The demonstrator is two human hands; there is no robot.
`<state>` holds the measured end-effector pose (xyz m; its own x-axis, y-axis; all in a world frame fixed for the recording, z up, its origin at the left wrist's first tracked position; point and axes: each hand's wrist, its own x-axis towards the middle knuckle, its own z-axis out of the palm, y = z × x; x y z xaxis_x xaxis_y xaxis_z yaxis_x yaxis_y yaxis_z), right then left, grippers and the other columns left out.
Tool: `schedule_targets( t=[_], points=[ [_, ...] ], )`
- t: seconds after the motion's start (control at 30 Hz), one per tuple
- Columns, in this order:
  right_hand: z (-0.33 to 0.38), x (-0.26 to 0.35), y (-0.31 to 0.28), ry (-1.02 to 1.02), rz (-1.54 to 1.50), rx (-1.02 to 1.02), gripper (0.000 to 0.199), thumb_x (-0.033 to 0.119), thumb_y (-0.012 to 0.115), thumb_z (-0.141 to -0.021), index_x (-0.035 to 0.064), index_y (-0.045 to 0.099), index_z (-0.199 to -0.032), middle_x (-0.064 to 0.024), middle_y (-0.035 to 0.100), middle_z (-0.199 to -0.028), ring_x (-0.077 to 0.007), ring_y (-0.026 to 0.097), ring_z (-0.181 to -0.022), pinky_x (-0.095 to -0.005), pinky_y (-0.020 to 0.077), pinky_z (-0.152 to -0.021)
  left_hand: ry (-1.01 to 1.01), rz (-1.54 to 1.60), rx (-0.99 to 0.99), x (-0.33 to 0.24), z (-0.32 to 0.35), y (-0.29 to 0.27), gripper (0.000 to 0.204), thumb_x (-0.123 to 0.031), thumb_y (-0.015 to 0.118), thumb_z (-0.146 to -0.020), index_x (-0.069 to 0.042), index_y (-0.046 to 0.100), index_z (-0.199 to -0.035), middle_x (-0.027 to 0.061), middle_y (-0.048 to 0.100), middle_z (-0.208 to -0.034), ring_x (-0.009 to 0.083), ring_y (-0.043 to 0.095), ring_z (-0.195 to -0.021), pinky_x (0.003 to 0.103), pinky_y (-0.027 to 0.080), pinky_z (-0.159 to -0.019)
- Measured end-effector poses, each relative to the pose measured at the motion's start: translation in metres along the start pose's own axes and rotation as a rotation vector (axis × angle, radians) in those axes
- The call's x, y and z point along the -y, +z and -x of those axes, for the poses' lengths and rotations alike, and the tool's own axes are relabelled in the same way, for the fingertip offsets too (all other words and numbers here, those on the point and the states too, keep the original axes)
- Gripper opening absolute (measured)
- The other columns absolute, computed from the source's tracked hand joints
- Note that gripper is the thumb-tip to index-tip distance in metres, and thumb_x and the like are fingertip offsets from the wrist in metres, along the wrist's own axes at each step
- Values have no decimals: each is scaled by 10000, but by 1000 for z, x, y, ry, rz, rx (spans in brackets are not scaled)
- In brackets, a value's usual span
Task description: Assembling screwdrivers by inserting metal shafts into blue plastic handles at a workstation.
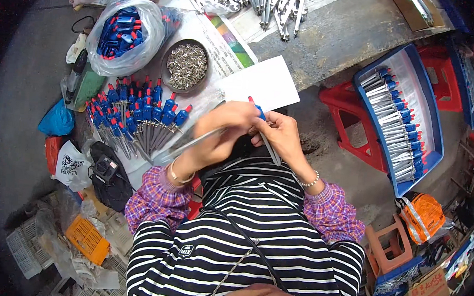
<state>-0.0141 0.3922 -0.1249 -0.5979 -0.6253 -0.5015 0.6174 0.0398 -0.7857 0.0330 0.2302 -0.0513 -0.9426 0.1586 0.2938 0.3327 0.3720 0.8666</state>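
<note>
In front of my lap, my right hand (pixel 283 137) is closed around a slim metal shaft (pixel 271 150) that points down toward me. A blue plastic head with a red tip (pixel 260 113) shows at its upper end, between both hands. My left hand (pixel 220 131) is curled and partly blurred, its fingertips close to that blue head. A long flat metal strip (pixel 196 140) slants out from under the left fingers. To the left, several blue-headed metal pieces (pixel 140 116) lie fanned out on the table. A round bowl (pixel 165 80) of small metal rivets stands behind them.
A clear plastic bag (pixel 101 67) of blue parts sits at back left. Bare metal strips (pixel 266 7) lie at the far edge, near a white sheet (pixel 263 86). On the right, a blue tray (pixel 439 154) of assembled pieces rests on a red stool (pixel 358 140).
</note>
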Motion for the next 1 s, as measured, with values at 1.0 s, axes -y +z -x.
schedule_targets(
  t=[1.0],
  points=[
    [8,5,-4,48,-57,72,291,246,563,-903,-41,610,-910,-99,646,-741,-90,574,-529,-212,485,-493,209,-829,115,50,-84,-65,258,70,547,-639,-35,609,-866,87,571,-863,264,556,-913,344,477,-774]
  ],
)
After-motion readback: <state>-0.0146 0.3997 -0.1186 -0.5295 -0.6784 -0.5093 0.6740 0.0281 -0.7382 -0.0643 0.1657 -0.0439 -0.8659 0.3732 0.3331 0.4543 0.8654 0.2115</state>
